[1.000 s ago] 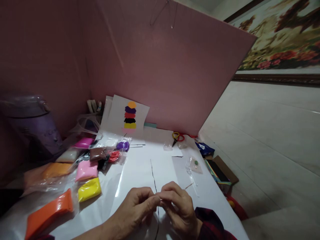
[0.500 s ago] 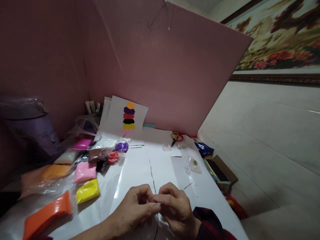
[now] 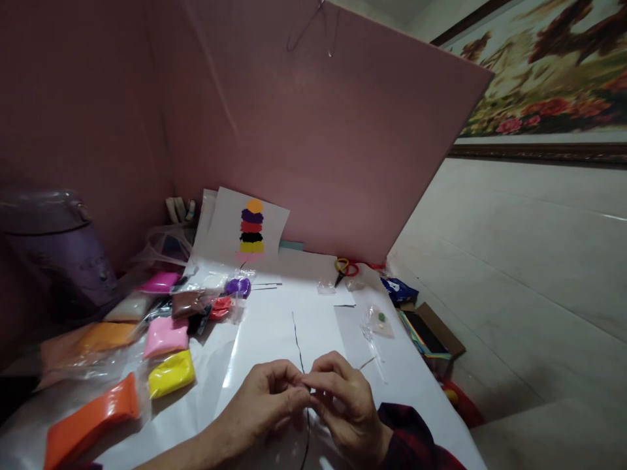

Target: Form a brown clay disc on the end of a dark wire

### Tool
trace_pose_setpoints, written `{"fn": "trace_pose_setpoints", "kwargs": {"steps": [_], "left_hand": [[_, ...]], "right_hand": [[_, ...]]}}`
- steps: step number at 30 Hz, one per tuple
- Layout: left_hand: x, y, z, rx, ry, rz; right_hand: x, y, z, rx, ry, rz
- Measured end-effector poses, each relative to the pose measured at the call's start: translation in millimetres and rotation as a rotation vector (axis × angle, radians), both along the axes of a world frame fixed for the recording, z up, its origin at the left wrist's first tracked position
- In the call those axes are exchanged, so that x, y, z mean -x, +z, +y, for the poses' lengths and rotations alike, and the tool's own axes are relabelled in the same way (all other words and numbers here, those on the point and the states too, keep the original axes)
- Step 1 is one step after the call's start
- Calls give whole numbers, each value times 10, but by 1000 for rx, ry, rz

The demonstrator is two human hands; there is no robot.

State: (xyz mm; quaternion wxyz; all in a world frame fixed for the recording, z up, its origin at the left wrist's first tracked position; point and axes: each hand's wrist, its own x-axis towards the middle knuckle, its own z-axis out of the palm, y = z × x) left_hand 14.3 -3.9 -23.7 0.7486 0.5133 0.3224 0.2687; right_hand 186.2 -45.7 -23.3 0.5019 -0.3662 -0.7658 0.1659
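Note:
A thin, wavy black strand [image 3: 297,343] runs up the white paper and passes behind or between my fingertips; its lower end comes out beneath them. My left hand [image 3: 272,398] comes in from the lower left, thumb and index finger pinched at the strand. From the right, my right hand [image 3: 343,398] meets it, its thumb and index fingertip also pinched there. The fingertips of both hands nearly touch, and they cover the middle of the strand. What lies between the fingers is too small to make out beyond the strand.
Bags of coloured clay, among them yellow [image 3: 171,374], pink [image 3: 166,336] and orange [image 3: 93,418], lie at left. A card with stacked colour shapes [image 3: 251,227] leans at the back. Scissors [image 3: 346,269] lie beyond the hands; an open cardboard box [image 3: 443,329] stands right.
Both hands stay at the black strand with only small finger movements. My left thumb has shifted slightly left, and the right fingers have lifted a little.

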Motion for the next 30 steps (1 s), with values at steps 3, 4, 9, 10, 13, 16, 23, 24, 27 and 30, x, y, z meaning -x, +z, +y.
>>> {"fn": "trace_pose_setpoints", "kwargs": {"steps": [3,4,9,10,13,16,23,24,27,30], "left_hand": [[11,27,7,-23,-20,-8],[11,35,10,-26,-15,-2],[-12,65,-1,-38,-1,49],[-15,69,-7,-44,-5,56],[-11,65,-17,-71,-24,43],[-2,34,-8,-80,-14,12],[3,52,-17,-136,-10,104],[5,61,-22,-146,-17,103],[14,57,-31,-165,-6,110],[25,30,-30,-173,-1,127]], "right_hand": [[7,-22,0,10,13,36],[8,-25,-1,3,17,32],[2,15,-12,-37,31,-33],[0,25,-14,-34,38,-35],[-4,30,-11,-25,31,-8],[-3,-1,-1,-37,21,11],[-4,-25,3,-32,17,-9],[-5,-20,3,-26,17,-4],[-8,-9,5,-22,24,-6],[-3,1,5,-44,34,-35]]}}
